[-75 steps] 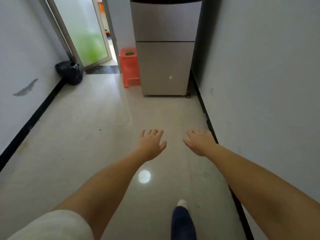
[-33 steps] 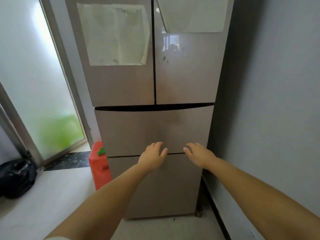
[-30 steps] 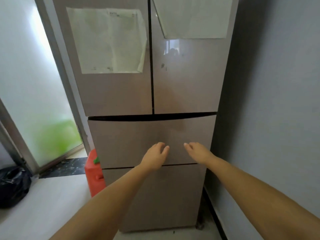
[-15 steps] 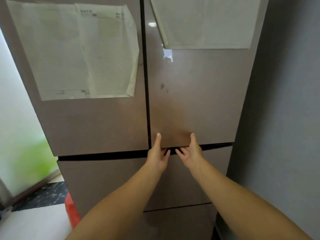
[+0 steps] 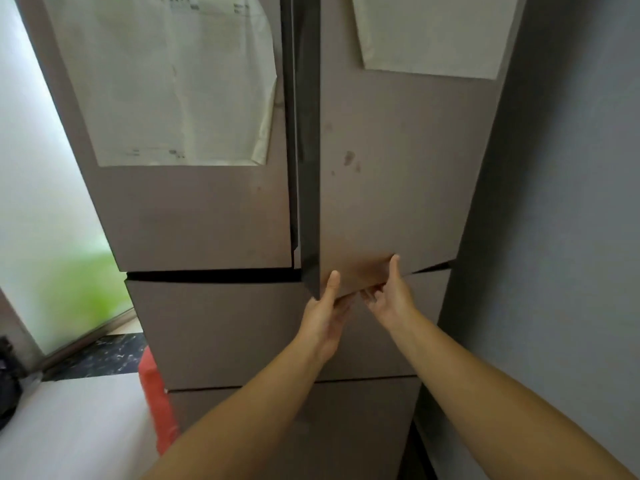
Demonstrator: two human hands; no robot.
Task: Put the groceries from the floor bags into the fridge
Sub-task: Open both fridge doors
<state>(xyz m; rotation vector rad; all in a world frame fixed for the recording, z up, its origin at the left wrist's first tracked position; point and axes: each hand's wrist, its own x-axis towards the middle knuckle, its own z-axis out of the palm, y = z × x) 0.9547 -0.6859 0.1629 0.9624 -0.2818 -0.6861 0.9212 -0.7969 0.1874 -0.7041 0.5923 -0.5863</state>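
Observation:
A tall brown-grey fridge (image 5: 214, 323) fills the view, with two upper doors and drawers below. Its upper right door (image 5: 398, 174) stands slightly ajar, its dark left edge swung out toward me. My left hand (image 5: 327, 317) grips the door's bottom left corner, thumb up on the front. My right hand (image 5: 389, 292) holds the bottom edge just to the right, fingers curled underneath. The upper left door (image 5: 194, 209) is closed. No grocery bags are in view.
Paper sheets are stuck on both upper doors (image 5: 173, 81). A grey wall (image 5: 561, 237) runs close on the right. A red plastic stool (image 5: 157, 400) stands left of the fridge, by a frosted glass door (image 5: 45, 202). A black bag (image 5: 7, 389) lies at far left.
I walked up to the fridge, and both hands rose from the drawer front to the bottom edge of the upper right door. That door has since swung out a little.

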